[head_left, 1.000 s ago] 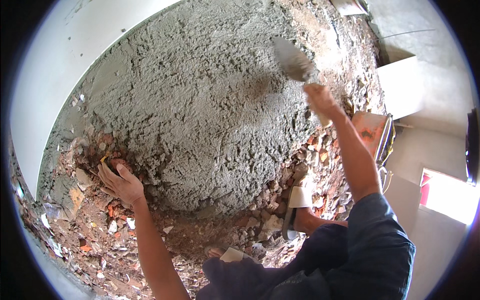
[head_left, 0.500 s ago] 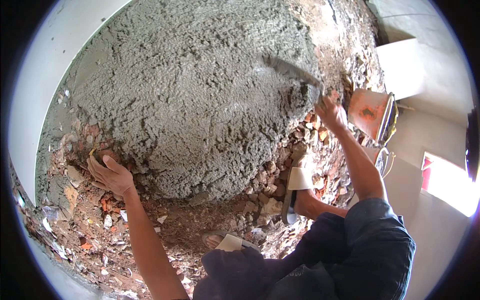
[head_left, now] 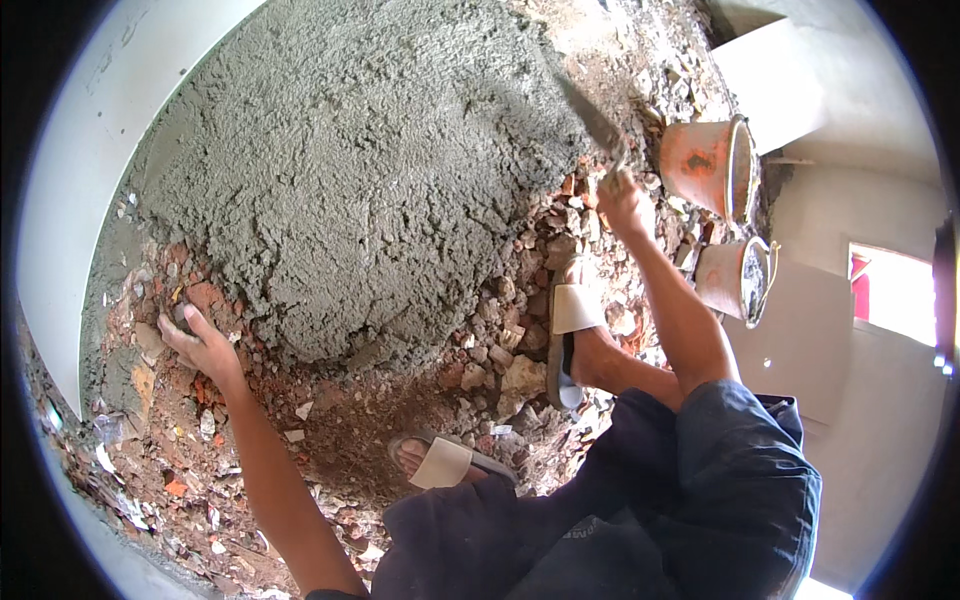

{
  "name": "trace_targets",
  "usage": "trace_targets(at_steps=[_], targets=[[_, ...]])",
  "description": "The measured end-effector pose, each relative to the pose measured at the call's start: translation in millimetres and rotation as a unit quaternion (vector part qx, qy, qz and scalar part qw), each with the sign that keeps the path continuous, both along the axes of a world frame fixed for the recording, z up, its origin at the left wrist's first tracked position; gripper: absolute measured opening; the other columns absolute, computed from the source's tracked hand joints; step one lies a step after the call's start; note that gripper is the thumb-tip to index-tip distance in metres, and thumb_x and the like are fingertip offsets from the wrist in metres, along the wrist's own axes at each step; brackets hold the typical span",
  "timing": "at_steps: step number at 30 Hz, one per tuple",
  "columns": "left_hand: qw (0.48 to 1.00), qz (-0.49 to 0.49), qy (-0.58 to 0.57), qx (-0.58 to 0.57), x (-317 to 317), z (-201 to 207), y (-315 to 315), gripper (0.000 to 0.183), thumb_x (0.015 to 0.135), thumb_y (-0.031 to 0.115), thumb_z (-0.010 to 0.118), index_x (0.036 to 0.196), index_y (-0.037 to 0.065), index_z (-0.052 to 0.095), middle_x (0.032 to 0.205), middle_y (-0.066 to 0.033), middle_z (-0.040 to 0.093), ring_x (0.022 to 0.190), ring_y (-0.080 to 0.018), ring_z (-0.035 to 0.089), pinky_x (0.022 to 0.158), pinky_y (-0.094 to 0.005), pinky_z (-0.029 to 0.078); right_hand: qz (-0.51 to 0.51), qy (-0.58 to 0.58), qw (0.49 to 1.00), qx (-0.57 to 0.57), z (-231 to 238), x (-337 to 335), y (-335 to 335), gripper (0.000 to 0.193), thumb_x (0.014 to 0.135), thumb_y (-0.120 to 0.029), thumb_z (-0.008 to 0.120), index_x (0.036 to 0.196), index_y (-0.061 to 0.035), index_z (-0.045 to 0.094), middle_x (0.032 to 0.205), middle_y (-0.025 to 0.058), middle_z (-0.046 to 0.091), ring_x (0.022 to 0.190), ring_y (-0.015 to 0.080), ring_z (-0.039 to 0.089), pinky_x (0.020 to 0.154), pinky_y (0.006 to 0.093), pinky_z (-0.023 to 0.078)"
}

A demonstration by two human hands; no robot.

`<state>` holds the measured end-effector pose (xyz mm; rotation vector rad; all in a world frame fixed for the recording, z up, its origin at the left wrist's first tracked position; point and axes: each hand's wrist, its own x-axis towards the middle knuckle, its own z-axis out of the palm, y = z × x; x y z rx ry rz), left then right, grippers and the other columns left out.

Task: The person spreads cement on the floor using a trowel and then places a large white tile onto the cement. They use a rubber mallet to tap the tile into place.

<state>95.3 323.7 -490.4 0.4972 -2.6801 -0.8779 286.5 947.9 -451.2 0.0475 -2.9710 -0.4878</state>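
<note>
Grey wet mortar (head_left: 370,180), spread over the upper middle of the ground and reaching the pale wall (head_left: 150,110) at left. Covering appears partial: the layer is laid but coarse and pitted, seemingly unsmoothed over most of its area, while broken rubble (head_left: 525,375) lies bare along its lower and right margins. At the right edge, a trowel (head_left: 595,115), blurred; contact between blade and mortar cannot be determined. The right hand (head_left: 627,205) grips its handle. The left hand (head_left: 205,345), empty as far as visible, is open with fingers parted, beside a reddish brick fragment (head_left: 205,297); whether they touch is unclear. Farther right, two stained buckets (head_left: 690,165) lie tipped or appear so through lens distortion.
</note>
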Motion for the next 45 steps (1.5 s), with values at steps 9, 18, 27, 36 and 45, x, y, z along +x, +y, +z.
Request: trace_targets(at_steps=[9, 18, 27, 36, 45], targets=[[0.986, -0.127, -0.038, 0.1, 144.4, 34.0, 4.5, 0.057, 0.094, 0.035, 0.046, 0.132, -0.007, 0.04, 0.134, -0.0243, 0.044, 0.126, -0.0355, 0.041, 0.107, -0.0458, 0.032, -0.307, -0.071, 0.888, -0.335, 0.4, 11.9, -59.1, 0.02, 0.08, -0.026, 0.066, 0.087, -0.0079, 0.061, 0.071, 0.0087, 0.059, 0.068, 0.0234, 0.059, 0.068, 0.0371, 0.048], [0.924, -0.362, -0.113, -0.058, 218.9, 41.1, 51.8, 0.042, 0.089, 0.031, 0.054, 0.117, 0.0, 0.055, 0.11, -0.0173, 0.061, 0.104, -0.0338, 0.057, 0.091, -0.044, 0.039, -0.046, -0.304, 0.88, 0.362, -1.2, -8.1, -48.0, 0.018, 0.081, -0.019, 0.064, 0.094, -0.008, 0.058, 0.091, 0.0083, 0.061, 0.085, 0.0204, 0.055, 0.062, 0.0325, 0.051], [0.844, -0.447, -0.297, -0.021, 222.3, 54.8, 82.2, 0.044, 0.086, 0.036, 0.057, 0.116, 0.004, 0.057, 0.107, -0.0153, 0.063, 0.094, -0.0306, 0.06, 0.085, -0.0448, 0.041, -0.385, 0.045, 0.858, -0.338, 38.2, -6.1, -14.1, 0.036, 0.083, -0.037, 0.055, 0.098, -0.0051, 0.06, 0.08, 0.0153, 0.065, 0.07, 0.0249, 0.063, 0.066, 0.0374, 0.051], [0.885, -0.418, -0.2, -0.033, 222.0, 72.7, 68.0, 0.052, 0.087, 0.033, 0.058, 0.126, 0.0, 0.049, 0.124, -0.0199, 0.053, 0.116, -0.0351, 0.049, 0.1, -0.0472, 0.033, -0.391, -0.006, 0.874, -0.288, 37.3, -21.9, 0.3, 0.044, 0.08, -0.04, 0.055, 0.104, -0.0032, 0.06, 0.094, 0.0261, 0.064, 0.09, 0.0413, 0.062, 0.08, 0.0457, 0.049], [0.913, -0.327, -0.226, 0.097, 217.2, 70.6, 59.9, 0.046, 0.09, 0.028, 0.055, 0.125, -0.001, 0.05, 0.122, -0.0211, 0.055, 0.115, -0.0369, 0.05, 0.1, -0.0469, 0.033, -0.214, -0.089, 0.97, -0.077, 4.9, -17.4, -108.8, 0.03, 0.09, -0.02, 0.048, 0.109, 0.0024, 0.051, 0.087, 0.0171, 0.06, 0.066, 0.0233, 0.059, 0.059, 0.036, 0.053]])
